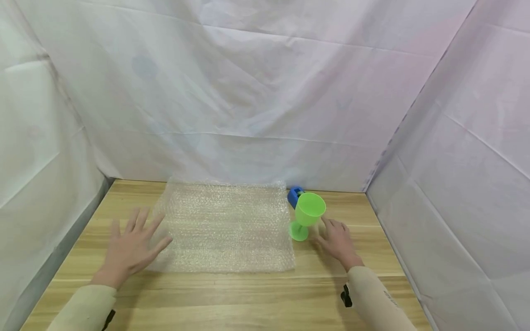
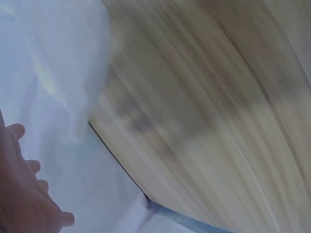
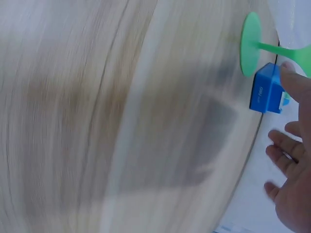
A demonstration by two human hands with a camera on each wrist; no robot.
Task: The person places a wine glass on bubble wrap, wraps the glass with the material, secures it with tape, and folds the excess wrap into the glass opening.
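Observation:
A bright green plastic goblet (image 1: 309, 210) stands upright on the table beside the right edge of a clear sheet of bubble wrap (image 1: 227, 230). My right hand (image 1: 337, 239) is just right of the goblet, its fingers loosely bent and nothing gripped. In the right wrist view the thumb of that hand (image 3: 296, 160) overlaps the goblet near its stem, and the round green base (image 3: 250, 44) shows on its side. My left hand (image 1: 132, 246) hovers with fingers spread at the left edge of the bubble wrap, holding nothing. In the left wrist view, part of the left hand (image 2: 24, 189) shows at the edge.
Behind the goblet sits a small blue block-shaped item (image 1: 295, 196) with white lettering, partly hidden by the cup. The wood-grain table (image 1: 232, 303) is enclosed by hanging white sheets (image 1: 248, 92) at the back and both sides. The bubble wrap reaches the back edge.

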